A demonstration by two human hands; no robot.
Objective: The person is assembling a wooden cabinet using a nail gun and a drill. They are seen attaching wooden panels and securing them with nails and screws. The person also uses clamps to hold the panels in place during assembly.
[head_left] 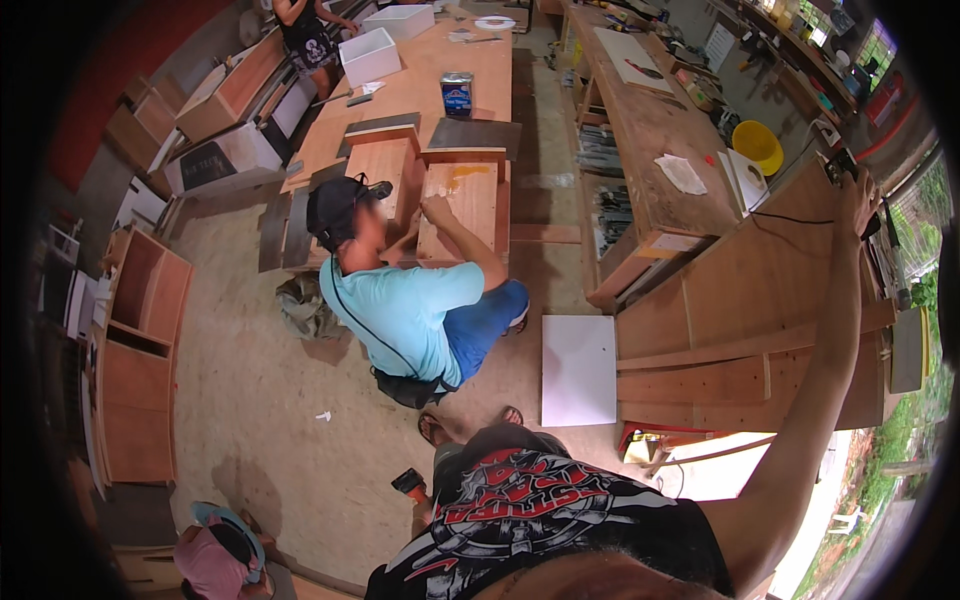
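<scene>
My right arm stretches far out to the right, and my right hand (857, 203) is up beside the window grille. Its fingers look closed at a small dark object (840, 162), whose kind I cannot make out. A thin black cable (790, 217) runs close by, across a large leaning plywood sheet (745, 265). Low down, left of my body, my left hand (422, 513) is partly hidden by my shirt. It is closed on a tool with a broad black end (408, 481), perhaps a brush.
Ahead, a co-worker in a light blue shirt (405, 310) crouches over wooden drawers (460, 205) at a low table (420, 90). A white panel (578, 370) stands right of my feet. A long workbench (650, 150) lines the right. Another person (215, 560) is behind left, near a cabinet (140, 410).
</scene>
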